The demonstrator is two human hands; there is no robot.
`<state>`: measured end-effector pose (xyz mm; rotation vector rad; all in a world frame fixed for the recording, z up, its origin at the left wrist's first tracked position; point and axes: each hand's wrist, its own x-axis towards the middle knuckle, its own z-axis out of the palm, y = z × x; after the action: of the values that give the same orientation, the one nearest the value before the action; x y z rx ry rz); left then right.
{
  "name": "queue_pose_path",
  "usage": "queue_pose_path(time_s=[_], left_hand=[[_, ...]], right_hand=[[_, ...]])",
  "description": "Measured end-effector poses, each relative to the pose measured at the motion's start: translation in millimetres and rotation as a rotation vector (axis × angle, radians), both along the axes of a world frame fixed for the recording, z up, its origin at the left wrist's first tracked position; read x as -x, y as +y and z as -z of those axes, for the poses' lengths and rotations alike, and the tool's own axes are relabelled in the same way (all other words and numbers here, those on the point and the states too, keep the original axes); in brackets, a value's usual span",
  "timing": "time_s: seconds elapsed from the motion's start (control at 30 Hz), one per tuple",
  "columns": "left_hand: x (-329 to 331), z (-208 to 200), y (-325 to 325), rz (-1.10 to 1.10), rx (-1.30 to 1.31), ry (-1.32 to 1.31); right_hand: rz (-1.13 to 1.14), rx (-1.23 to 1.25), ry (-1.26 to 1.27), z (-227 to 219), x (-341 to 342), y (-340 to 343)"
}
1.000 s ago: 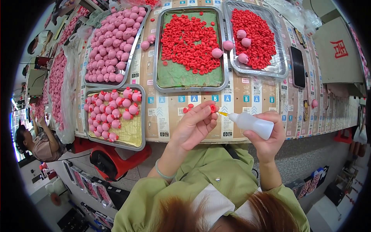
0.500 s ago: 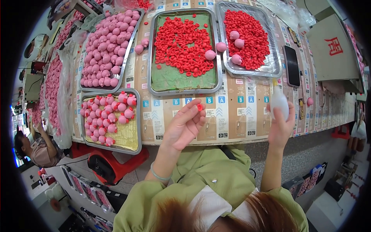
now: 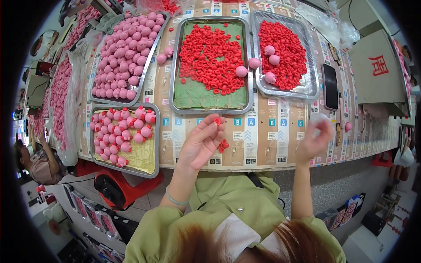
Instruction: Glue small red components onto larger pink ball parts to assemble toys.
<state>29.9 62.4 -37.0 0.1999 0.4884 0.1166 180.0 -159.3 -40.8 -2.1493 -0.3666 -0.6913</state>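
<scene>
Pinched between thumb and finger of my left hand is a small hollow red piece. Beside that hand, a few similar loose red pieces lie on the table. My right hand, smeared by motion, is closed around a white squeeze bottle; the bottle is blurred and partly hidden by the fingers. Beyond my hands, a metal tray lined in green holds many red pieces. Pink balls with red parts attached fill much of a smaller tray at the left.
A tray of plain pink balls stands at the far left. At the far right a plastic-covered tray carries more red pieces and a few pink balls. A black phone and a grey box are further right. Another person is at left.
My left hand has moved slightly left and up with the red piece, and loose red pieces now show beside it. The bottle has tipped away, its nozzle no longer showing.
</scene>
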Motion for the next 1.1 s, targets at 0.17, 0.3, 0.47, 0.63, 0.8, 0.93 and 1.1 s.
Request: queue_pose_path(time_s=[0.17, 0.3, 0.47, 0.63, 0.8, 0.93, 1.1], left_hand=[[2.0, -0.4, -0.9, 0.005, 0.031, -0.028], [8.3, -2.1, -3.2, 0.013, 0.035, -0.020], [7.7, 0.8, 2.8, -0.025, -0.004, 0.004], [-2.4, -3.4, -4.6, -0.001, -0.033, -0.021], [-11.0, -10.2, -20.7, 0.111, -0.223, -0.033], [-11.6, -21.6, -30.7, 0.128, -0.519, 0.014], [-12.9, -36.7, -36.1, 0.112, -0.859, 0.047]], right_hand=[[-0.567, 0.240, 0.150, -7.7, -20.6, 111.5], [-0.497, 0.514, 0.033, 2.3, -40.3, 151.1], [-0.655, -0.007, 0.363, -9.3, -22.5, 127.4], [-0.893, -1.029, 1.309, -24.2, 12.0, 89.6], [-0.846, -0.819, 1.143, -44.0, 45.4, 72.2], [-0.913, -0.479, 0.950, -46.5, 51.4, 58.8], [-0.929, -0.425, 0.900, -45.1, 53.0, 54.5]])
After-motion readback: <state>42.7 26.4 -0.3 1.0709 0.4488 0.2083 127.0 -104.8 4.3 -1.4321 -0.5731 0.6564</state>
